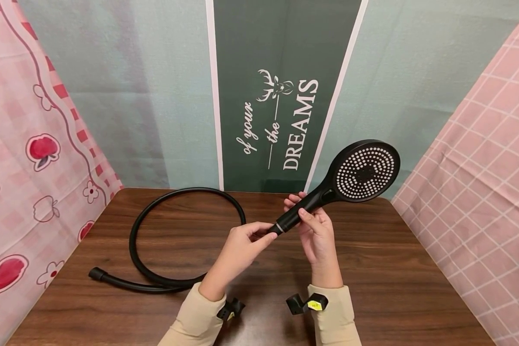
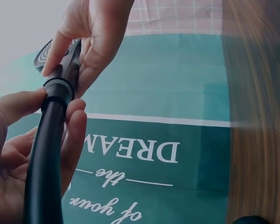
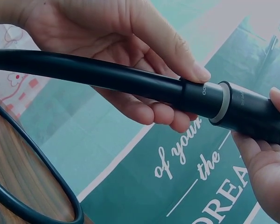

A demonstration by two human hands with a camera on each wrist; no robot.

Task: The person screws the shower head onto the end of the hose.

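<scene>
A black shower head [image 1: 363, 170] with a round face of pale nozzles is held up over the table, tilted to the upper right. My right hand [image 1: 317, 235] grips its handle [image 1: 304, 206], thumb on the near side. Between thumb and fingers, my left hand [image 1: 246, 245] pinches the end fitting [image 3: 200, 95] of a black shower hose. That fitting meets the handle's bottom end, with a light grey ring [image 3: 220, 103] showing at the joint. From the left hand the hose [image 2: 46, 172] runs back and down.
The rest of the hose [image 1: 134, 240] lies in a large loop on the left of the brown wooden table [image 1: 393, 288]. Its other end fitting [image 1: 97, 274] points left. Behind stands a green printed curtain [image 1: 281, 48]; pink cloths [image 1: 480, 168] hang at both sides.
</scene>
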